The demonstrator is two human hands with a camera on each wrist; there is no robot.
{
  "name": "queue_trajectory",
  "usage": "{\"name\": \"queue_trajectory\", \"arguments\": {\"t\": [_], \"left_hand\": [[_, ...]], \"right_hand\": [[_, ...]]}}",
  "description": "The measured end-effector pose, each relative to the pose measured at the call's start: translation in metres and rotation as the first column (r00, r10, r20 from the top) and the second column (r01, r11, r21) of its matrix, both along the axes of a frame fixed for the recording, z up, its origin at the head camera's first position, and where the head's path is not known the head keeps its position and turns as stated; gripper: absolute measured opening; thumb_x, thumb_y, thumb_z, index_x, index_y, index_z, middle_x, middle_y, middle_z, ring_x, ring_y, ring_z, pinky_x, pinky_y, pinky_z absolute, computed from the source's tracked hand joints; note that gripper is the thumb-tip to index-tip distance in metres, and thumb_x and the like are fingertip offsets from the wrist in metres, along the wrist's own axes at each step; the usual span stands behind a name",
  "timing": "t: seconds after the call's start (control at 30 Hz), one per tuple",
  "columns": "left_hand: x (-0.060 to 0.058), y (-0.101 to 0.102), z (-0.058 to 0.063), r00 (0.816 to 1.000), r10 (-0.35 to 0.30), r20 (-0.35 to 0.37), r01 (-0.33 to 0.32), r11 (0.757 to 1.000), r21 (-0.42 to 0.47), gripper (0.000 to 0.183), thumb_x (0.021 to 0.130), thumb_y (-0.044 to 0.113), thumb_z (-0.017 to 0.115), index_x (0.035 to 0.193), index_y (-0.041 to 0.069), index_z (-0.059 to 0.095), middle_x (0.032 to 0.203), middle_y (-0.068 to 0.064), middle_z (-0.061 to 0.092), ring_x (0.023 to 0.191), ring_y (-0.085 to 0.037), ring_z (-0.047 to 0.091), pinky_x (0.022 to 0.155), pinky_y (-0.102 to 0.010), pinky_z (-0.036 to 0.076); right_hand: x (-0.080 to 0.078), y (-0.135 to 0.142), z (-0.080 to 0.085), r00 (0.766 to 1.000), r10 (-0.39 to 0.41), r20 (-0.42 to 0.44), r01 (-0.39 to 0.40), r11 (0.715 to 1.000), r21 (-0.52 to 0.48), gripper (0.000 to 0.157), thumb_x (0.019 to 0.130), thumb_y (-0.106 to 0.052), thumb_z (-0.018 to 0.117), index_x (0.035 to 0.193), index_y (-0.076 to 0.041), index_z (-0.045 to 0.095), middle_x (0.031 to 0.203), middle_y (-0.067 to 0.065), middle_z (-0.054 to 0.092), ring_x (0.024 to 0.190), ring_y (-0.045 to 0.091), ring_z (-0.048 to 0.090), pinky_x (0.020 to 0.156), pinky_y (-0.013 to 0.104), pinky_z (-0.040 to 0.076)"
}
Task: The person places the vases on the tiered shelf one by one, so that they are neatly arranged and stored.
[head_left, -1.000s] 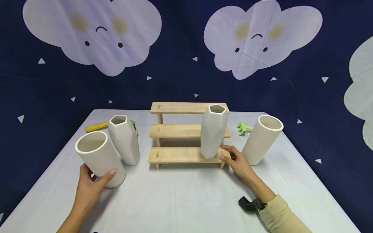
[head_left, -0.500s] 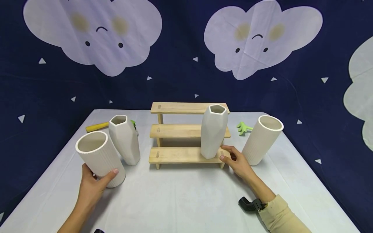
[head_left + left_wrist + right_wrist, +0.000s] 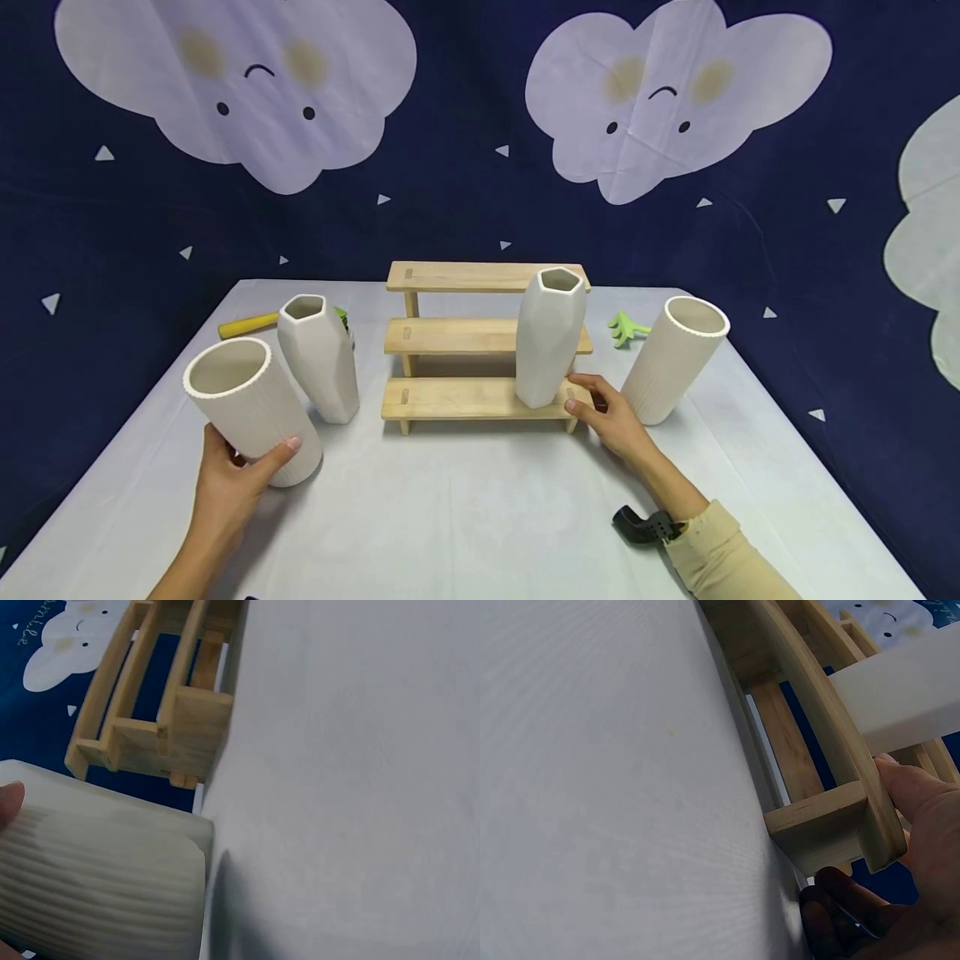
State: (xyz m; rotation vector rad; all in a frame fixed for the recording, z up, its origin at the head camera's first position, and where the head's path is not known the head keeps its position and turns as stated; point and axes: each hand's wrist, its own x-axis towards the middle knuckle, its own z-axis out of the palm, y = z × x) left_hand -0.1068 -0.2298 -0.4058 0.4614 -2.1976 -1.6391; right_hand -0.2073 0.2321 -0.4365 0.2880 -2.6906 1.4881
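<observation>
My left hand [image 3: 228, 487] grips the lower part of a white ribbed cylindrical vase [image 3: 258, 408], its thumb across the near side. In the left wrist view this ribbed vase [image 3: 97, 877] fills the lower left, most of the hand out of sight. A white faceted vase [image 3: 318, 362] stands just behind it. At the centre is a three-step wooden shelf [image 3: 457, 400]. Another faceted vase [image 3: 551, 342] stands on its lowest step, towards the right. My right hand [image 3: 615, 421] holds that step's right end; the right wrist view shows the thumb [image 3: 907, 784] on the board, other fingers lower down.
A second ribbed vase [image 3: 675, 362] stands right of the shelf, close behind my right hand. A small green rake [image 3: 626, 329] lies at the back right. Behind the left vases shows a yellow handle [image 3: 247, 326]. A dark cloud-print cloth hangs beyond the white table [image 3: 480, 517].
The ribbed vase in my left hand has tipped slightly, its rim shifting a little to the left. My right hand stays at the shelf end.
</observation>
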Motion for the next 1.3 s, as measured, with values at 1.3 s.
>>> {"name": "queue_trajectory", "arguments": {"t": [1.3], "left_hand": [[0.005, 0.062, 0.036, 0.951, -0.299, -0.084, 0.3, 0.954, 0.005, 0.082, 0.074, 0.007, 0.078, 0.14, 0.022, 0.031, 0.124, 0.006, 0.049, 0.108, -0.008, 0.049, 0.086, -0.016, 0.038]], "right_hand": [[0.002, -0.001, 0.002, 1.0, 0.0, 0.007, 0.0, 1.0, -0.001, 0.045, 0.09, -0.023, 0.064, 0.131, -0.012, 0.052, 0.121, 0.018, 0.06, 0.09, 0.011, 0.051, 0.075, 0.022, 0.043]]}}
